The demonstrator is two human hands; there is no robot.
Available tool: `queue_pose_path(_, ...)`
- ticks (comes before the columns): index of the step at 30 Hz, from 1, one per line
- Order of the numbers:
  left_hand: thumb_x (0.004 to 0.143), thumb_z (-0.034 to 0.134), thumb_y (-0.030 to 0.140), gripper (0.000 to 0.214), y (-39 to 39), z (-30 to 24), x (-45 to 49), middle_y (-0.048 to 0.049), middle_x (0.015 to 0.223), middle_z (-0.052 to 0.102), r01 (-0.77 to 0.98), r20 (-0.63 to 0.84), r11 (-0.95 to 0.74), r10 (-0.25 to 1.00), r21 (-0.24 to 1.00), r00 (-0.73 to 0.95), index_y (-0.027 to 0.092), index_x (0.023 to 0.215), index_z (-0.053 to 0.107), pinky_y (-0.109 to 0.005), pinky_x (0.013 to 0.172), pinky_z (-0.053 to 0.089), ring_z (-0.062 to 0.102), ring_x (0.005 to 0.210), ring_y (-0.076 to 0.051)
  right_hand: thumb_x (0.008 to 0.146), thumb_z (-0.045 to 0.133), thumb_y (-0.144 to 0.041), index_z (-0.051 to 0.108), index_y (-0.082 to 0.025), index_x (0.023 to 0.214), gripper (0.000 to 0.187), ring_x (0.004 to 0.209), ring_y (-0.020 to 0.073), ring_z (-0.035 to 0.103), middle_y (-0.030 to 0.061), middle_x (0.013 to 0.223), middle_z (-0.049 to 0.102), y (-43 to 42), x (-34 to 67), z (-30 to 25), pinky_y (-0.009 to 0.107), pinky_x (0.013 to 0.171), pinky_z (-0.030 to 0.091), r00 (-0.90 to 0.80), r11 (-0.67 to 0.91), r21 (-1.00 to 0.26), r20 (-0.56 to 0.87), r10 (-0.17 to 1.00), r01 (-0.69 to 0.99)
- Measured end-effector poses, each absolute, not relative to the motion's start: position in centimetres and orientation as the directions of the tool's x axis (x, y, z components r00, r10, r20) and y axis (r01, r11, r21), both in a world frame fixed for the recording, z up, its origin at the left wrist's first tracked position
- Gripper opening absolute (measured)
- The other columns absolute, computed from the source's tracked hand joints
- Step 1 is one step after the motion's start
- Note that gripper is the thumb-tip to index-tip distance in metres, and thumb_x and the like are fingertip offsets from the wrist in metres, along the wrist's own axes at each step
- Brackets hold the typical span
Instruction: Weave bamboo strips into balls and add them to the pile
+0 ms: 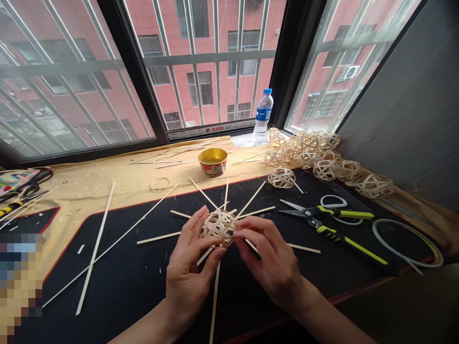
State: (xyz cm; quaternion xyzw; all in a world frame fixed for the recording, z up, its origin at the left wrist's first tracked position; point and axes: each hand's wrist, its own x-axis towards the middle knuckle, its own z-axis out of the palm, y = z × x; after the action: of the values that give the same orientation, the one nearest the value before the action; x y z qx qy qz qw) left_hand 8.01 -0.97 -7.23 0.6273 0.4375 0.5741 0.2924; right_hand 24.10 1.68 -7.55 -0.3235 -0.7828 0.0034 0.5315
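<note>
Left grip [191, 267] and right grip [268, 258] both clamped on a woven bamboo ball [220, 228], fingers pressed on it from opposite sides, right fingertips [241, 232] at its right flank. Ball is held in the air over a black mat [143, 291], not touching it as far as I can tell. Long loose bamboo strip ends [158, 237] radiate from the weave in all directions, some running under both hands. Two longer separate strips [95, 248] lie on the mat to the left, well apart from the hands. Right of the hands: shears with yellow-green handles [322, 220] on the mat, grey-handled scissors [339, 205] just behind them, and a coiled strip [405, 243] further right. Ahead: one finished-looking ball [281, 177] at the mat's edge, beside a heap of similar balls [308, 153] along the window. Gold-lined bowl [212, 161] and small strip ring [160, 184] sit on a yellow cloth [118, 177] covering the worktop, scattered with offcuts. Water bottle [263, 117] stands by the window frame [276, 62].
</note>
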Motion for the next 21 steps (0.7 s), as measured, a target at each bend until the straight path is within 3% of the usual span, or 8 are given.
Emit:
queue_pose_path(3, 0.08, 0.063, 0.005, 0.031, -0.9, -7.5, 7.9, -0.0031, 0.14, 0.048, 0.291, 0.539, -0.516, 0.842, 0.806, 0.001, 0.029, 0.095, 0.073, -0.043, 0.107, 0.044, 0.049, 0.127, -0.027, 0.085, 0.054, -0.004, 0.058, -0.016, 0.104, 0.023, 0.09, 0.018, 0.067, 0.0114, 0.099, 0.064, 1.6, 24.0, -7.6, 0.027, 0.075, 0.059, -0.228, 0.785, -0.33, 0.834, 0.502, 0.524)
queue_pose_path(6, 0.079, 0.06, -0.001, 0.049, -1.1, -7.7, 7.6, -0.0029, 0.145, 0.041, 0.419, 0.64, -0.623, 0.759, 0.661, 0.12, 0.033, 0.114, 0.066, -0.037, 0.105, 0.047, 0.049, 0.127, -0.026, 0.084, 0.053, -0.001, 0.058, -0.017, 0.103, 0.025, 0.093, 0.0179, 0.066, 0.0105, 0.098, 0.063, 1.7, 24.2, -7.7, 0.03, 0.079, 0.059, -0.178, 0.772, -0.358, 0.841, 0.511, 0.525)
queue_pose_path(8, 0.079, 0.06, -0.003, 0.063, -1.3, -7.8, 7.5, -0.0041, 0.147, 0.039, 0.449, 0.678, -0.665, 0.717, 0.596, 0.162, 0.036, 0.129, 0.054, -0.04, 0.104, 0.047, 0.047, 0.128, -0.028, 0.083, 0.054, -0.001, 0.058, -0.018, 0.1, 0.025, 0.094, 0.0185, 0.064, 0.0095, 0.097, 0.063, 1.9, 24.5, -7.7, 0.032, 0.081, 0.058, -0.125, 0.76, -0.424, 0.83, 0.544, 0.492)
queue_pose_path(11, 0.08, 0.061, 0.002, 0.07, -1.2, -7.7, 7.3, -0.0054, 0.14, 0.045, 0.385, 0.679, -0.645, 0.732, 0.661, 0.06, 0.039, 0.137, 0.042, -0.044, 0.098, 0.05, 0.051, 0.124, -0.029, 0.083, 0.054, -0.004, 0.058, -0.019, 0.093, 0.018, 0.092, 0.0182, 0.063, 0.0084, 0.096, 0.061, 2.1, 25.0, -7.8, 0.03, 0.074, 0.06, -0.05, 0.712, -0.603, 0.75, 0.66, 0.36)
queue_pose_path(13, 0.081, 0.061, 0.005, 0.058, -0.8, -7.4, 7.2, -0.006, 0.131, 0.053, 0.376, 0.66, -0.608, 0.751, 0.699, -0.012, 0.035, 0.13, 0.05, -0.041, 0.094, 0.05, 0.054, 0.118, -0.027, 0.084, 0.054, -0.007, 0.058, -0.019, 0.091, 0.015, 0.09, 0.0172, 0.063, 0.0082, 0.096, 0.06, 2.2, 25.2, -7.9, 0.028, 0.068, 0.06, -0.038, 0.667, -0.705, 0.68, 0.732, 0.239)
queue_pose_path(16, 0.079, 0.066, 0.007, 0.036, -0.2, -6.6, 7.0, -0.0058, 0.109, 0.062, 0.414, 0.665, -0.612, 0.746, 0.674, 0.02, 0.028, 0.109, 0.066, -0.036, 0.09, 0.049, 0.058, 0.104, -0.023, 0.085, 0.054, -0.01, 0.059, -0.019, 0.091, 0.012, 0.088, 0.0166, 0.063, 0.008, 0.097, 0.059, 2.1, 25.5, -8.3, 0.028, 0.068, 0.06, -0.061, 0.609, -0.788, 0.606, 0.793, 0.088)
queue_pose_path(21, 0.077, 0.068, 0.007, 0.025, 0.0, -5.9, 6.9, -0.0034, 0.086, 0.064, 0.369, 0.678, -0.658, 0.729, 0.656, 0.095, 0.026, 0.093, 0.073, -0.029, 0.072, 0.05, 0.06, 0.083, -0.017, 0.085, 0.06, -0.019, 0.061, -0.018, 0.088, 0.003, 0.083, 0.0162, 0.064, 0.0071, 0.094, 0.06, 2.2, 25.6, -8.5, 0.027, 0.068, 0.06, -0.068, 0.48, -0.876, 0.483, 0.873, -0.053)
